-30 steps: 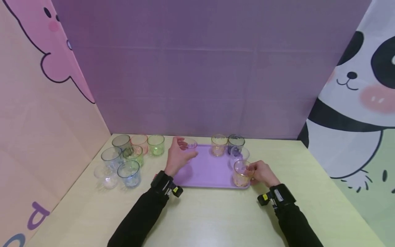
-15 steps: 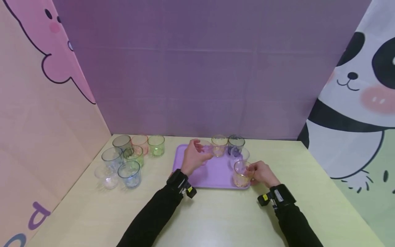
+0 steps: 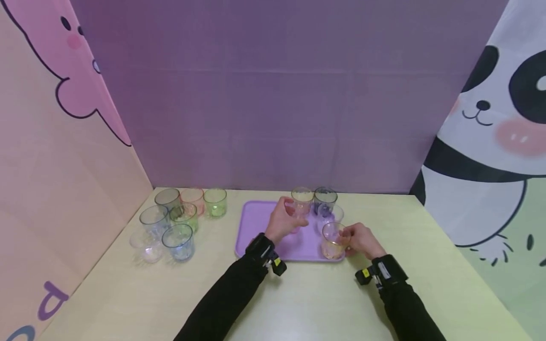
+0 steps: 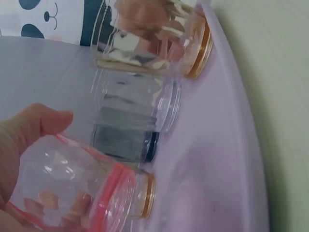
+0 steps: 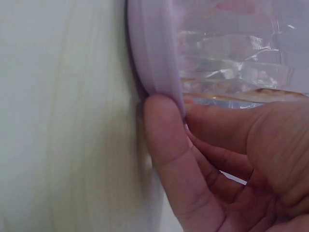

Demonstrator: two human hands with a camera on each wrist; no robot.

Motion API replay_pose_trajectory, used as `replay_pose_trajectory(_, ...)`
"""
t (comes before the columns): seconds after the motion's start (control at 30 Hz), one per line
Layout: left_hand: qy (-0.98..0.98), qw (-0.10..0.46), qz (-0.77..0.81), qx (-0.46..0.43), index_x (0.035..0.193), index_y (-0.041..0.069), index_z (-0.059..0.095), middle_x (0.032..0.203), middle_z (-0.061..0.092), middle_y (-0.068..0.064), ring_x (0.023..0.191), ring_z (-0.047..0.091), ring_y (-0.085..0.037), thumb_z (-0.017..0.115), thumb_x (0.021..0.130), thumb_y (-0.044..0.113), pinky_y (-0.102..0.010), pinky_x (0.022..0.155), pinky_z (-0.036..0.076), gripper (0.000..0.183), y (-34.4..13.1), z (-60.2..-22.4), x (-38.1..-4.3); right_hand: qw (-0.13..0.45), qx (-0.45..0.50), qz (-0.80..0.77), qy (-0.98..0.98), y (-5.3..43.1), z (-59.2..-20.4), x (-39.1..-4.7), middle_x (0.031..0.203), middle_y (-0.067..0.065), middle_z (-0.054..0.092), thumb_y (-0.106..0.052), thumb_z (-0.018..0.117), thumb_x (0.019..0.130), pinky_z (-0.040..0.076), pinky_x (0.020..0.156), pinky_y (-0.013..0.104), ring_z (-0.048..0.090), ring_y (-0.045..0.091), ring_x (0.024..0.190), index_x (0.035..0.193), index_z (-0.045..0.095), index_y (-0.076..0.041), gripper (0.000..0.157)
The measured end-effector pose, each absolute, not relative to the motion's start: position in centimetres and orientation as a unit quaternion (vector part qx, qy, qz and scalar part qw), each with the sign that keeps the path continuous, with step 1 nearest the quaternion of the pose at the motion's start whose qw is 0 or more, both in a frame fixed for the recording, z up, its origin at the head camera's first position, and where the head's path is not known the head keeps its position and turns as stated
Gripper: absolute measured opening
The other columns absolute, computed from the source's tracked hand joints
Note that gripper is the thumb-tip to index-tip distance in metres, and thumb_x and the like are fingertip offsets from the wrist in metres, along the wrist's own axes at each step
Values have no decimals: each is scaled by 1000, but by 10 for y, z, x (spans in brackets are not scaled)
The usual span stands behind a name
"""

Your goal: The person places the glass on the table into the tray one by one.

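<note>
My left hand holds a clear pink-tinted glass above the purple tray, thumb on one side and fingers on the other. In the head view the hand covers most of this glass. At the tray's right edge my right hand pinches the rim between thumb and index finger. Right beside its thumb stands a yellow-tinted glass. Behind that, a clear glass, a dark grey-blue glass and an amber-tinted glass stand upright on the tray.
On the table's left stand several more tumblers, among them a blue glass, a green glass and a clear glass. A purple backdrop rises behind the table, with printed cloths at both sides.
My left hand has carried the pink glass rightward across the tray, towards the glasses on its right side. The right hand has stayed at the tray's edge.
</note>
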State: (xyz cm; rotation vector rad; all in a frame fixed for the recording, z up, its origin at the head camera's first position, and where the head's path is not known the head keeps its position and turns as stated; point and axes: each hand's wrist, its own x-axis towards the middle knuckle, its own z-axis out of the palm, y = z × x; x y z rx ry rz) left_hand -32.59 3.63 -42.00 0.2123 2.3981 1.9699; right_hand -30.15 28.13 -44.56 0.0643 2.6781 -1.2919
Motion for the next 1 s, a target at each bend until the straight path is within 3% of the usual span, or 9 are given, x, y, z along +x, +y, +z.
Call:
replay_pose_trajectory(0.33, 793, 13, 607, 47, 124, 6, 40, 115, 48, -17, 88, 55, -24, 84, 55, 10, -28, 53, 53, 81, 53, -429, -325, 86, 25, -432, 897, 282, -449, -301, 92, 13, 62, -2, 64, 81, 54, 56, 32, 60, 19, 69, 91, 66, 2, 11)
replay_pose_trajectory(0.47, 810, 4, 584, 53, 128, 6, 41, 118, 49, -17, 95, 54, -25, 85, 55, 12, -29, 69, 53, 85, 54, -430, -325, 88, 26, -432, 897, 282, -447, -301, 91, 12, 62, -4, 64, 81, 54, 56, 32, 60, 19, 69, 90, 66, 1, 10)
replay_pose_trajectory(0.63, 808, 8, 587, 44, 129, 8, 39, 122, 53, -14, 109, 52, -27, 85, 55, 11, -39, 91, 43, 87, 57, -431, -324, 85, 26, -433, 897, 281, -445, -301, 91, 12, 62, -3, 64, 81, 54, 56, 32, 60, 19, 70, 89, 67, 1, 9)
replay_pose_trajectory(1.0, 816, -7, 576, 42, 127, 10, 37, 121, 53, -16, 109, 51, -29, 85, 56, 12, -41, 93, 41, 85, 62, -438, -328, 85, 27, -433, 897, 280, -443, -299, 92, 13, 62, -3, 64, 81, 54, 56, 32, 60, 21, 71, 87, 67, 1, 8)
